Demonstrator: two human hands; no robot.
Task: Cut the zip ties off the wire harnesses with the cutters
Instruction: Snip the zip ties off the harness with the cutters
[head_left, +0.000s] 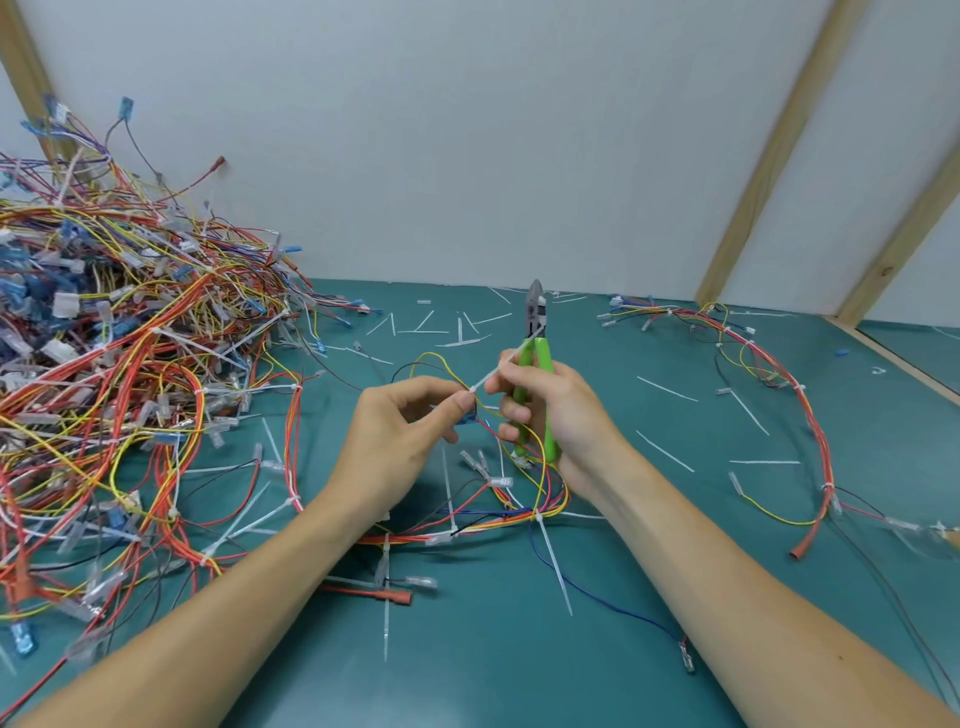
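Head view: one zip tie, white, sits on a thin group of wires of the harness held up over the middle of the mat. Its tail runs up and right from the head toward the cutters.

Cutters: one pair, green handles, grey nose pointing up and away. Whether the blades are apart cannot be told.

Left hand: palm turned inward, thumb and forefinger pinching the wires right at the tie head, other fingers curled.

Right hand: fingers wrapped round the green handles, thumb and forefinger also pinching the tie tail. The two hands are just beside each other, fingertips nearly touching.

The harness loops down to the mat below the hands; at least three more ties, tails uncut, show on it.

Loose cut tie tails: more than ten scattered on the mat, behind and right of the hands.

Pile of tangled harnesses: one, left side, too many to count.

One separate harness lies curved on the right, well apart from the hands.
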